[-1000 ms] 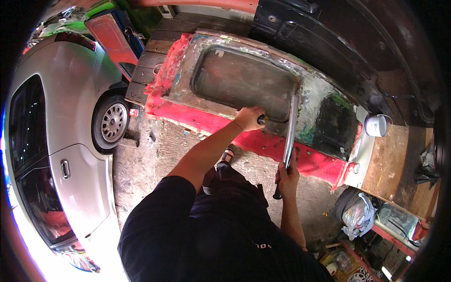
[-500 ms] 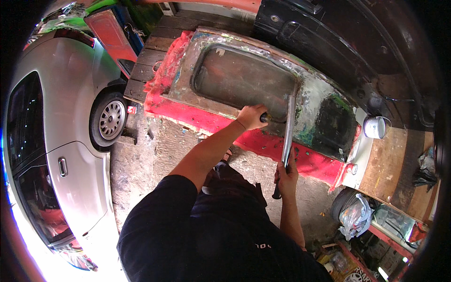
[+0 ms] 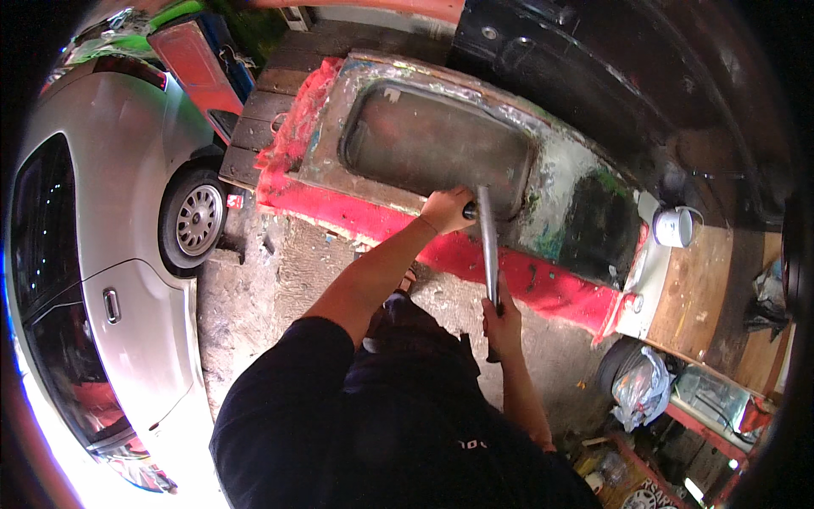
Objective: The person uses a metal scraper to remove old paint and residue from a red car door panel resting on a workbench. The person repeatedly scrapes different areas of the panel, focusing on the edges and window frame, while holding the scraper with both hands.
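Observation:
My left hand is closed round the dark handle of a tool, above the lower edge of the window in a worn vehicle door panel. The tool's working end is hidden. In my right hand is a long silver metal bar with a dark grip, its far end close beside the left hand's tool. Whether the two touch, I cannot tell. The panel has flaking white, green and bare patches and lies flat on a red cloth.
A silver car stands at the left. Beyond the panel is a large black body panel. At the right, a white tub sits by a wooden board, with a plastic bag and a tire below.
My right hand has moved left and slightly down, bringing the bar's far end toward my left hand. The left hand, still gripping its tool, has shifted slightly left.

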A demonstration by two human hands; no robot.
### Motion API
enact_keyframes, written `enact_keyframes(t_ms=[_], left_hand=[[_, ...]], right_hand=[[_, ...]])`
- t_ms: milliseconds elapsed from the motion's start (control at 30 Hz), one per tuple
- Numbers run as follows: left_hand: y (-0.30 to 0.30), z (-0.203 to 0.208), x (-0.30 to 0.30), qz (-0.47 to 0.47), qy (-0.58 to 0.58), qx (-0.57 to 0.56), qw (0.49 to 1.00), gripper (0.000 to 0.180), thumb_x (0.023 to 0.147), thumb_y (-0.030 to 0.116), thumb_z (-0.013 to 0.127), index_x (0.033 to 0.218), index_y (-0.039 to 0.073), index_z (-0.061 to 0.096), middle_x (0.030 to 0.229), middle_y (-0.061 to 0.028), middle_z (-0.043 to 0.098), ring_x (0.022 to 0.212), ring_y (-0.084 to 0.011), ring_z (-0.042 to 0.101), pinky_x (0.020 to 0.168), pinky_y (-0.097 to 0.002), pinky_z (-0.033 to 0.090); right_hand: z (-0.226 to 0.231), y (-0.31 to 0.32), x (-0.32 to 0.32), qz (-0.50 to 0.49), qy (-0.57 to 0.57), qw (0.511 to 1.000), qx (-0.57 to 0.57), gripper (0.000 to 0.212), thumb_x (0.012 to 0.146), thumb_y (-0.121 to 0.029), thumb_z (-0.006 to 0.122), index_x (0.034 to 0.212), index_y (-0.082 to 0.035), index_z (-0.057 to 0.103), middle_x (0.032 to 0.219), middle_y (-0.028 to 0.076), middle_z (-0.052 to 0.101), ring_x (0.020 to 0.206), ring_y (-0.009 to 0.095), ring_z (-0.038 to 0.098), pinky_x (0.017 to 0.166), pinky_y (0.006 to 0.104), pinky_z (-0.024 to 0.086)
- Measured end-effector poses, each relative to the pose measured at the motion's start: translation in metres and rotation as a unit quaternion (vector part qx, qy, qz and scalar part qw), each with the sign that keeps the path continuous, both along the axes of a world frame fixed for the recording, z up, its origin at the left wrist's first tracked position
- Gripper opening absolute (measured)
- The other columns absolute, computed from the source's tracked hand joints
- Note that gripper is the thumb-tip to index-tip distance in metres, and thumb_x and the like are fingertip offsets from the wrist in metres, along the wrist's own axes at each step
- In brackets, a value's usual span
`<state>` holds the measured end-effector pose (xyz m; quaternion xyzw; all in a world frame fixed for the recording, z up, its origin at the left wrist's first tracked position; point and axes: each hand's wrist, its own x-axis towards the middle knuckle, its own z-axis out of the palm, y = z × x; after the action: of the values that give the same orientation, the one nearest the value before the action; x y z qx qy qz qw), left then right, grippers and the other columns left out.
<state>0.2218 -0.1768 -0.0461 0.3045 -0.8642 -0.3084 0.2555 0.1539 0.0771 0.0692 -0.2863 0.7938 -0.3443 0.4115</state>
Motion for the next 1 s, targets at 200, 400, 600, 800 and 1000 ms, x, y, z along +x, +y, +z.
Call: enact_keyframes(t_ms=[200,400,600,800,1000], left_hand=[[0.01,0.001,0.004,0.001,0.041,0.009,0.999,0.04,0.064,0.032,0.079,0.091,0.008,0.063,0.095,-0.0124,0.064,0.087,-0.0338,0.066,0.076,-0.0445,0.054],[0.008,0.0,-0.004,0.045,0.007,0.052,0.998,0.042,0.064,0.032,0.079,0.095,0.009,0.062,0.097,-0.0113,0.064,0.089,-0.0339,0.065,0.076,-0.0451,0.054],[0.01,0.006,-0.007,0.072,-0.01,0.066,0.995,0.045,0.064,0.032,0.08,0.098,0.009,0.061,0.098,-0.0122,0.065,0.09,-0.0353,0.065,0.077,-0.0464,0.054],[0.005,0.018,-0.01,0.119,-0.018,0.107,0.987,0.046,0.068,0.031,0.079,0.102,0.008,0.058,0.102,-0.0139,0.064,0.092,-0.0371,0.065,0.079,-0.0473,0.053],[0.003,0.014,-0.015,0.122,-0.036,0.107,0.986,0.051,0.068,0.033,0.081,0.105,0.007,0.058,0.102,-0.0147,0.065,0.093,-0.0376,0.065,0.08,-0.0474,0.053]], right_hand=[[0.023,-0.007,-0.007,-0.09,-0.081,0.986,-0.116,0.066,0.096,-0.006,0.053,0.155,-0.019,0.025,0.063,-0.003,0.045,0.048,0.006,0.043,0.042,0.0232,0.039],[0.035,-0.011,-0.012,-0.103,-0.088,0.985,-0.106,0.066,0.096,-0.006,0.054,0.155,-0.017,0.025,0.064,-0.003,0.045,0.048,0.006,0.044,0.041,0.0228,0.039],[0.032,-0.007,-0.011,-0.109,-0.113,0.981,-0.116,0.067,0.096,-0.006,0.054,0.155,-0.017,0.024,0.065,-0.003,0.046,0.048,0.006,0.044,0.042,0.0226,0.039],[0.034,-0.011,-0.007,-0.11,-0.086,0.984,-0.11,0.067,0.095,-0.004,0.052,0.155,-0.018,0.025,0.065,-0.004,0.043,0.046,0.004,0.039,0.04,0.0215,0.036],[0.013,-0.017,-0.014,0.035,0.176,0.976,-0.122,0.063,0.094,-0.005,0.056,0.152,-0.009,0.031,0.096,0.005,0.061,0.068,0.013,0.056,0.061,0.0257,0.047]])
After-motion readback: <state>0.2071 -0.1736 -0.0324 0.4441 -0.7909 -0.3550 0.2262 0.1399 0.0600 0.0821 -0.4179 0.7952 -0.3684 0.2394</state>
